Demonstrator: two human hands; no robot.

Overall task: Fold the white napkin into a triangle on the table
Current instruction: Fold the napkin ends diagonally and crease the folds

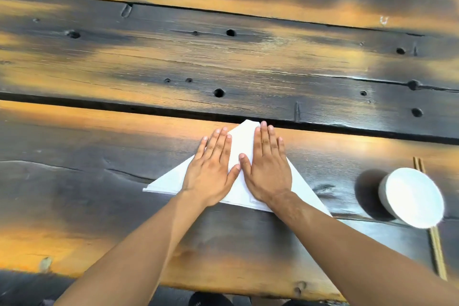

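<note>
Dark wooden table [99, 181]; lower centre, left hand [211, 171] and right hand [267, 169] flat, fingers straight, gripping nothing, pressing napkin [242, 139]: probably light, soft, best pinched at corners.

table [223, 62]: rough old wood planks w/ knots, cracks & holes, dark stain worn to orange, slight sheen. napkin [242, 144], centre: white matt paper, smooth, crisp creases. bowl [413, 196], lower right: smooth white, prob. ceramic. chopsticks [437, 251] under it: pale wood.

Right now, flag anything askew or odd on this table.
The white bowl sits on top of the chopsticks, tilted. The white napkin lies as a neat triangle under the flat left hand and right hand.
</note>
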